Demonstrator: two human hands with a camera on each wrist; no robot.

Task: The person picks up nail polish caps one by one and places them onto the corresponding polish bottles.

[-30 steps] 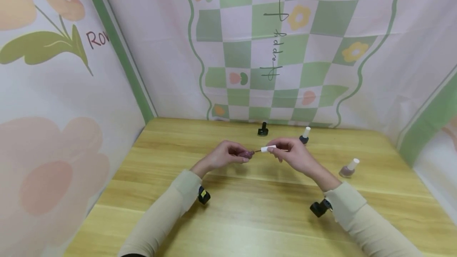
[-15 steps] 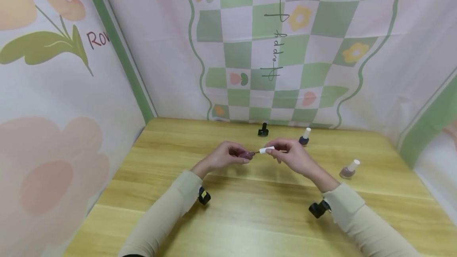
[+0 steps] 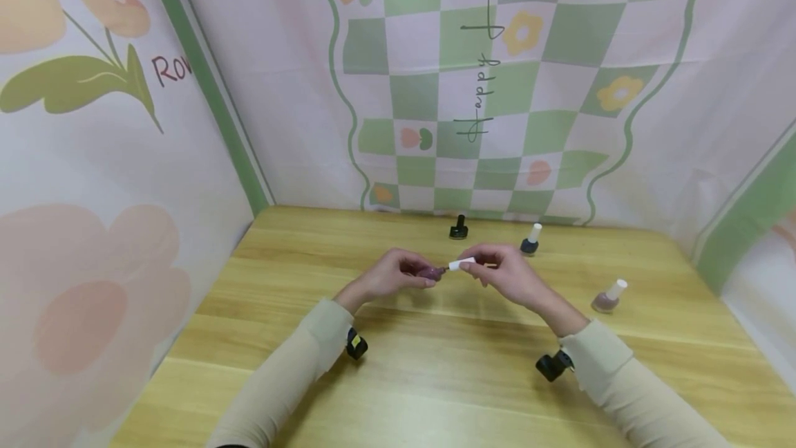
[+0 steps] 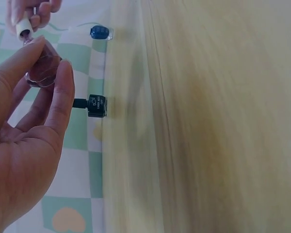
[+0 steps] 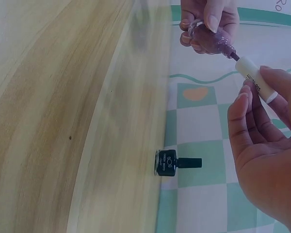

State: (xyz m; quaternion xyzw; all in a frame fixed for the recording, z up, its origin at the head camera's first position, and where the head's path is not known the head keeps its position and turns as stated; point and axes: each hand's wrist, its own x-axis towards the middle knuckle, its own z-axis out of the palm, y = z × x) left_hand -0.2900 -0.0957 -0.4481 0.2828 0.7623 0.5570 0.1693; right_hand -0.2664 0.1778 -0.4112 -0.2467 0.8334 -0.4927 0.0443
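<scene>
My left hand [image 3: 393, 274] pinches a mauve nail polish bottle [image 5: 211, 40] between thumb and fingers, its neck turned toward the right hand. With thumb and fingertips, my right hand [image 3: 505, 272] holds the white brush cap [image 5: 256, 80]. A short stretch of the dark brush stem [image 5: 234, 57] shows between cap and bottle neck, its tip inside the neck. Both hands are raised over the wooden table. Behind them stands a black nail polish bottle [image 3: 459, 229] with a black cap.
A dark blue nail polish bottle [image 3: 530, 240] with a white cap stands just behind the right hand. Farther right is another mauve bottle [image 3: 608, 297], white-capped. The wooden table [image 3: 398, 379] ends at a patterned cloth wall [image 3: 410, 95] at the back.
My right hand has moved slightly left with the cap, and less of the brush stem shows outside the bottle neck. The left hand keeps its hold on the bottle, almost still.
</scene>
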